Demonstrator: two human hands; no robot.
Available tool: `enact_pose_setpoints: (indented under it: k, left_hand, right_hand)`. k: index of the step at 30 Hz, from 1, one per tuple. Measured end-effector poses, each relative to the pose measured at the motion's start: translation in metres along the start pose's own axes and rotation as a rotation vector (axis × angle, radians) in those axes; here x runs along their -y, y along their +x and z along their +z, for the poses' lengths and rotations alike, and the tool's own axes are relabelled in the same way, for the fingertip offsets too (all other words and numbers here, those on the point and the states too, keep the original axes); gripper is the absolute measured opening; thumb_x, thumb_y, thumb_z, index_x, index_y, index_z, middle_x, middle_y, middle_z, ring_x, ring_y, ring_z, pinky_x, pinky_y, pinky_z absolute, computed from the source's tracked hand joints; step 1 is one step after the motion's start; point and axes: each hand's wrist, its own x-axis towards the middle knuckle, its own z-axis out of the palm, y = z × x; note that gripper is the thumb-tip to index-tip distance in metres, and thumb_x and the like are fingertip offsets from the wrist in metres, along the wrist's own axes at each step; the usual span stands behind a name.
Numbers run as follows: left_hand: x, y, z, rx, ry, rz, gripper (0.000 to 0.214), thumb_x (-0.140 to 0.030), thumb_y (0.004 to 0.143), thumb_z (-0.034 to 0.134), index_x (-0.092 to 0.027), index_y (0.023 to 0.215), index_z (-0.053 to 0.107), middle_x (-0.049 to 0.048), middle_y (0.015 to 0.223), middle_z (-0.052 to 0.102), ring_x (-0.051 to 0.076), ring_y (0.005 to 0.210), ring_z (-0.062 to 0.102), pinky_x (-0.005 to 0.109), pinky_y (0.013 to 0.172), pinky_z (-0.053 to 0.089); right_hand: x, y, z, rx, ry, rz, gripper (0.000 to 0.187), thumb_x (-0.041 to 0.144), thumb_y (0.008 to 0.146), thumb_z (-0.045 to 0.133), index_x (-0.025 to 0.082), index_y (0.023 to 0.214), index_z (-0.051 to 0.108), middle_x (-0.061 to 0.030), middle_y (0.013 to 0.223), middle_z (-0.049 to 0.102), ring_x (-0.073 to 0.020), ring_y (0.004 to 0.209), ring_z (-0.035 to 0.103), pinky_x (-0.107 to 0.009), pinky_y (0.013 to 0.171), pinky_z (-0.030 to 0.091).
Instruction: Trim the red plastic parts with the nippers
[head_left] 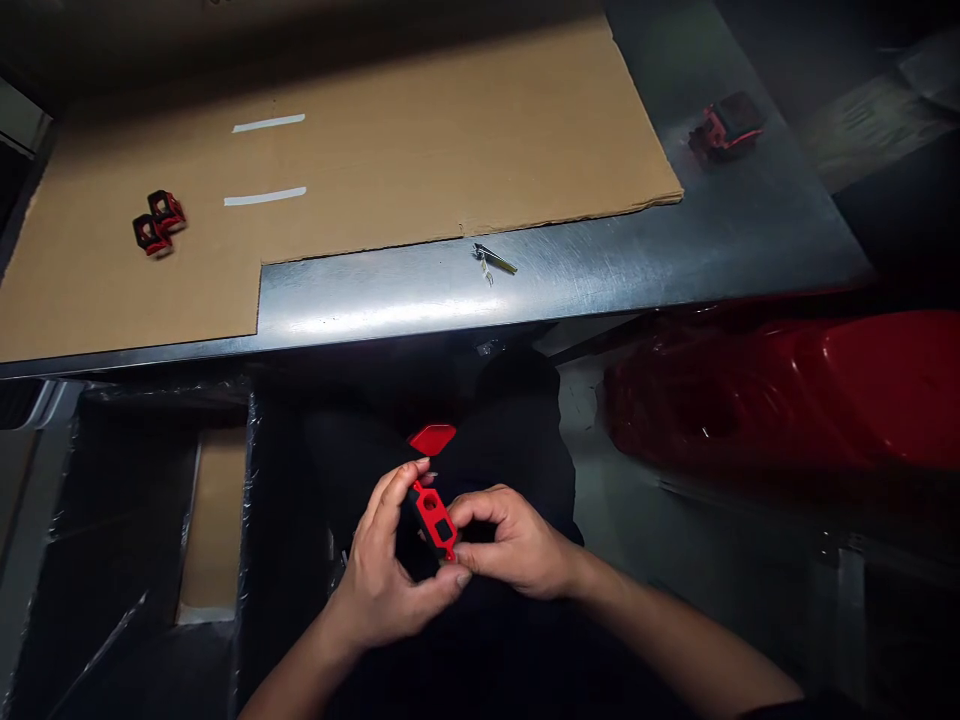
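Note:
My left hand (pixel 390 570) and my right hand (pixel 517 545) meet low in the view, pinching a red plastic frame with rectangular holes (pixel 433 517) between their fingers. A dark piece seems to lie against the frame, partly hidden by my fingers. Just past my left fingertips is a flat red rounded piece (pixel 433 438); I cannot tell whether it touches the frame or my hand. Both hands are well below the table edge, over dark material.
A steel table (pixel 585 270) carries a cardboard sheet (pixel 375 160) with white strips. Red-and-black parts (pixel 157 222) lie on the cardboard, another red-and-black part (pixel 726 127) on the steel, and small pliers or clippers (pixel 493 262) near the cardboard edge. A glossy red wrapped mass (pixel 780 390) sits right; a plastic-lined bin (pixel 142 540) sits left.

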Motion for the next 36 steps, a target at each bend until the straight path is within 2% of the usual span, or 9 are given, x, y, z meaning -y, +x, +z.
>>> enact_pose_setpoints:
  k: [4, 8, 11, 13, 17, 21, 24, 28, 36]
  left_hand:
    - [0.001, 0.002, 0.000, -0.038, 0.040, 0.079, 0.084, -0.029, 0.082, 0.074, -0.023, 0.154, 0.031, 0.0176, 0.141, 0.052, 0.029, 0.116, 0.066, 0.047, 0.094, 0.061]
    - [0.005, 0.002, 0.002, -0.090, 0.053, 0.144, 0.085, -0.024, 0.082, 0.073, -0.021, 0.155, 0.030, 0.0176, 0.138, 0.055, 0.028, 0.115, 0.067, 0.046, 0.092, 0.063]
    - [0.009, -0.001, 0.004, -0.124, 0.041, 0.176, 0.092, -0.022, 0.083, 0.073, -0.021, 0.158, 0.021, 0.0189, 0.137, 0.055, 0.028, 0.115, 0.067, 0.045, 0.090, 0.063]
    - [0.013, -0.004, 0.006, -0.138, 0.045, 0.195, 0.098, -0.022, 0.082, 0.074, -0.022, 0.159, 0.014, 0.0195, 0.138, 0.054, 0.028, 0.114, 0.067, 0.045, 0.090, 0.063]
    - [0.021, -0.006, 0.008, -0.167, 0.108, 0.256, 0.105, -0.021, 0.082, 0.076, -0.024, 0.160, 0.005, 0.0204, 0.137, 0.055, 0.027, 0.114, 0.067, 0.047, 0.089, 0.062]
    - [0.028, -0.006, 0.010, -0.192, 0.172, 0.390, 0.108, -0.022, 0.082, 0.077, -0.023, 0.160, 0.003, 0.0194, 0.138, 0.056, 0.026, 0.116, 0.066, 0.045, 0.088, 0.063]
    - [0.032, -0.004, 0.011, -0.224, 0.218, 0.454, 0.109, -0.021, 0.082, 0.077, -0.028, 0.159, 0.001, 0.0145, 0.136, 0.059, 0.024, 0.113, 0.067, 0.046, 0.086, 0.063]
    - [0.034, -0.002, 0.012, -0.256, 0.227, 0.511, 0.110, -0.013, 0.078, 0.078, -0.033, 0.157, 0.004, 0.0089, 0.133, 0.063, 0.021, 0.106, 0.070, 0.042, 0.085, 0.062]
    - [0.028, 0.005, 0.011, -0.224, 0.242, 0.548, 0.115, -0.003, 0.073, 0.074, -0.030, 0.158, 0.001, 0.0045, 0.124, 0.069, 0.019, 0.105, 0.069, 0.039, 0.082, 0.063]
  right_hand:
    - [0.001, 0.002, 0.002, 0.014, -0.031, 0.020, 0.009, 0.014, 0.082, 0.069, 0.017, 0.089, 0.074, -0.0032, 0.086, 0.076, -0.0194, 0.083, 0.072, -0.031, 0.081, 0.055]
    - [0.003, 0.002, 0.000, 0.011, -0.047, -0.044, 0.016, 0.010, 0.083, 0.065, 0.018, 0.093, 0.074, -0.0040, 0.094, 0.077, -0.0193, 0.088, 0.073, -0.032, 0.084, 0.056]
    - [0.007, 0.001, -0.003, -0.090, -0.038, -0.100, 0.020, 0.009, 0.084, 0.061, 0.019, 0.095, 0.074, -0.0050, 0.100, 0.077, -0.0203, 0.096, 0.072, -0.035, 0.090, 0.056]
    - [0.012, 0.000, -0.004, -0.170, -0.066, -0.125, 0.021, 0.010, 0.085, 0.061, 0.020, 0.098, 0.073, -0.0050, 0.101, 0.076, -0.0199, 0.096, 0.072, -0.035, 0.089, 0.057]
    - [0.024, -0.002, 0.003, -0.205, -0.170, -0.216, 0.032, 0.014, 0.079, 0.071, 0.020, 0.111, 0.069, -0.0045, 0.098, 0.075, -0.0174, 0.084, 0.071, -0.031, 0.078, 0.059]
    - [0.028, 0.001, 0.012, -0.249, -0.341, -0.346, 0.045, 0.024, 0.073, 0.084, 0.022, 0.115, 0.066, -0.0049, 0.098, 0.077, -0.0166, 0.077, 0.073, -0.027, 0.072, 0.060]
    - [0.024, 0.004, 0.015, -0.272, -0.421, -0.403, 0.040, 0.026, 0.076, 0.083, 0.022, 0.112, 0.067, -0.0040, 0.091, 0.078, -0.0162, 0.072, 0.073, -0.025, 0.067, 0.060]
    - [0.021, 0.003, 0.015, -0.236, -0.396, -0.398, 0.031, 0.019, 0.079, 0.077, 0.023, 0.109, 0.069, -0.0027, 0.089, 0.078, -0.0166, 0.075, 0.074, -0.024, 0.069, 0.060]
    - [0.014, 0.001, 0.009, -0.196, -0.220, -0.321, 0.029, 0.012, 0.075, 0.074, 0.022, 0.103, 0.073, -0.0038, 0.092, 0.077, -0.0180, 0.081, 0.073, -0.029, 0.077, 0.058]
